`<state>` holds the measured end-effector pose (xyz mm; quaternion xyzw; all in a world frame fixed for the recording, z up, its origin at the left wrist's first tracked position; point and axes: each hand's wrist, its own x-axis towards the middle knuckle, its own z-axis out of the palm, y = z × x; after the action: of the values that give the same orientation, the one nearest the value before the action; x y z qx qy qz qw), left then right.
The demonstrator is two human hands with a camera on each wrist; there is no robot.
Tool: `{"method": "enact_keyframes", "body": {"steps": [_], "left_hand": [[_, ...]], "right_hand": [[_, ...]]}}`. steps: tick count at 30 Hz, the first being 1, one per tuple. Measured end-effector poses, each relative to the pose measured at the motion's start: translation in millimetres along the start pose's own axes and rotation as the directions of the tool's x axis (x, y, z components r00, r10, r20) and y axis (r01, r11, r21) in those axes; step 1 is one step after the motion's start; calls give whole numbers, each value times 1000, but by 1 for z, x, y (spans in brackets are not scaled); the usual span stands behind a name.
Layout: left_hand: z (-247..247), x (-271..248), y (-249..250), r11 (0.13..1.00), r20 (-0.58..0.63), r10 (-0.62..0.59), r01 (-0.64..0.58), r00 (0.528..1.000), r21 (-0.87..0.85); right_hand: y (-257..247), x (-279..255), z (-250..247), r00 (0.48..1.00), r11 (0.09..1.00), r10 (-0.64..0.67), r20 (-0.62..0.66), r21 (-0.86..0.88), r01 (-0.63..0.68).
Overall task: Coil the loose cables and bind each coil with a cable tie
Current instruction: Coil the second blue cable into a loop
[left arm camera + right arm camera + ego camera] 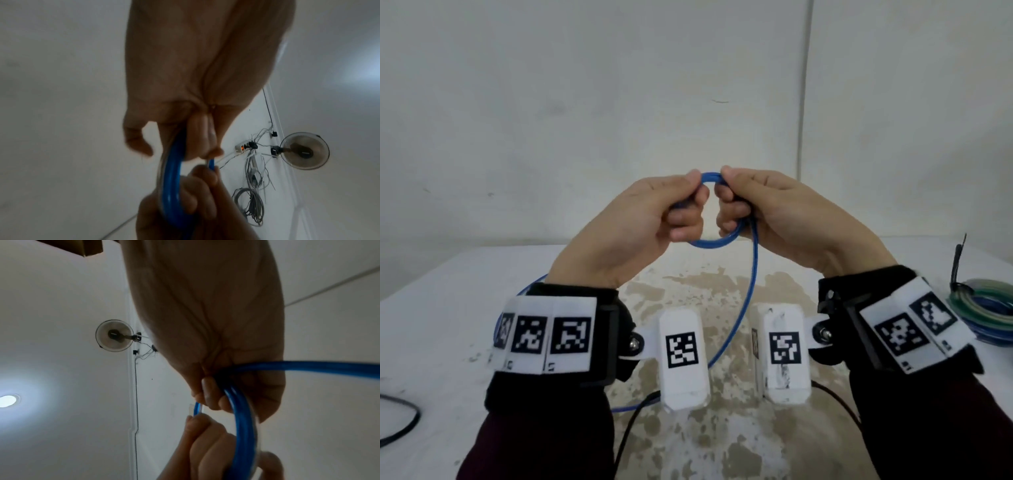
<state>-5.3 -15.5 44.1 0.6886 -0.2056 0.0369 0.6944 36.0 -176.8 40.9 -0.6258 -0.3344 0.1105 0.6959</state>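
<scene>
Above table (pixel 465 308) — hands gripping blue cable (pixel 710 241)

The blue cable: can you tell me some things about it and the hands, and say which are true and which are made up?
1. Both hands hold the blue cable. True: the left hand and the right hand each grip the small coil.
2. The coil lies flat on the table. False: it is held up in the air above the table.
3. A loose length of blue cable hangs from the coil down to the table. True.
4. The whole cable is already wound up. False: a long part still trails down and across the table.
5. Another bundle of cables lies at the right edge of the table. True.
</scene>
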Motion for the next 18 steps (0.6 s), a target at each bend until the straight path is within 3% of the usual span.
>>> {"method": "enact_keyframes", "body": {"steps": [4,7,9,11,14,16,18], "left_hand": [[2,1,1,986,-139,147,-156,979,-55],[6,0,5,992,-53,70,-75,996,-97],[7,-1,5,1000,10,25,-25,1000,-4],[9,-1,3,994,-31,74,-72,997,81],[9,1,-1,985,-159,164,-154,974,71],[9,2,-1,991,-188,133,-137,973,-8],[7,2,1,997,-128,21,-30,992,-73]], "right_hand": [[-3,0,5,1000,1000,11,-15,16,-11],[-8,-3,3,1000,999,-19,-20,44,20],[-8,-4,3,1000,1000,-17,-20,-10,17],[-6,-2,5,999,998,-22,-24,-66,20],[-4,-1,5,998,995,-48,-36,-92,44],[-4,-1,2,999,995,-48,-5,-92,47],[-4,-2,1,998,992,-42,37,-116,46]]}}
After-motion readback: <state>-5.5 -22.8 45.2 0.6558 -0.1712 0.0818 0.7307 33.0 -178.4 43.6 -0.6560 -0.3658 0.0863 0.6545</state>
